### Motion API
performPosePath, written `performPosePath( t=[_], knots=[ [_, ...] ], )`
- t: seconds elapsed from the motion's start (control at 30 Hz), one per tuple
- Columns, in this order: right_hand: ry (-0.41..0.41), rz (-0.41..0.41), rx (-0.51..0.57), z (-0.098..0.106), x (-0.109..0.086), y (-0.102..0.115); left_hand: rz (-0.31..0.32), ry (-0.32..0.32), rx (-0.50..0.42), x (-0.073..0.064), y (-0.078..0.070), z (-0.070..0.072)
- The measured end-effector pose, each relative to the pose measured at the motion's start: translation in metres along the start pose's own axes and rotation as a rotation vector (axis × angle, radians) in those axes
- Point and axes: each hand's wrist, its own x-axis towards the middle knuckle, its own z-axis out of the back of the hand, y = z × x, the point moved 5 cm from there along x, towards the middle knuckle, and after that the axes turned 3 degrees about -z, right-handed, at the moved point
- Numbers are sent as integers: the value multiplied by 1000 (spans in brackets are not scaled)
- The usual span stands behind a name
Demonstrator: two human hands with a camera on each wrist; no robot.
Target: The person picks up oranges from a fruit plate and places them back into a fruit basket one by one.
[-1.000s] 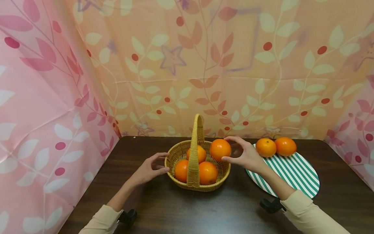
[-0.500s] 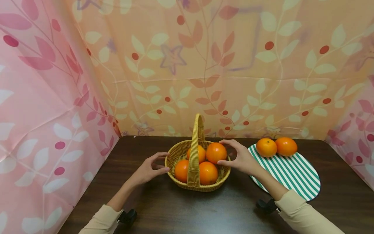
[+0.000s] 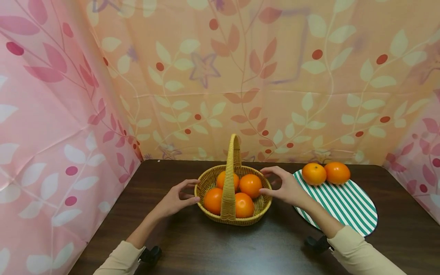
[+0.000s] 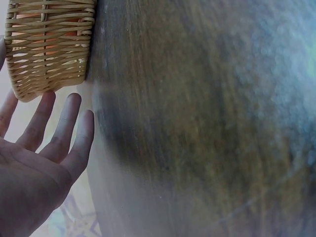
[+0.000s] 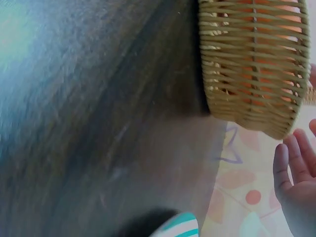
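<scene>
Oranges [image 3: 251,186], 4 together, sit in the basket [image 3: 228,206] between 2 inward-facing hands [image 3: 174,199] [image 3: 290,189], fingers spread at its rim.

Left rear orange [image 3: 221,179] partly hidden behind basket handle [image 3: 228,191]

four oranges [image 3: 250,186] in the basket [image 3: 240,222] — to its right, two oranges [image 3: 314,174] on the mat [image 3: 347,208]

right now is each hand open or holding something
Left hand: open, fingertips at the left rim of the basket.
Right hand: open, at the right rim, close beside an orange; contact unclear.
</scene>
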Motion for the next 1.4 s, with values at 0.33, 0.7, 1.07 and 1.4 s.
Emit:
performPosePath(
  t=[0.33, 0.7, 1.07, 1.4],
  knots=[
    [-69, -60, -21, 29, -11, -6, 3, -2, -4, 1, -1, 0],
    [-102, -133, -62, 63, -29, -20, 1, 0, 0, -1, -1, 0],
    [-177, -219, -64, 103, -55, -43, 2, 0, 3, 1, -2, -1],
    [-273, -221, -188, 129, -65, -46, 5, -1, 8, 0, -3, 0]
  ],
)
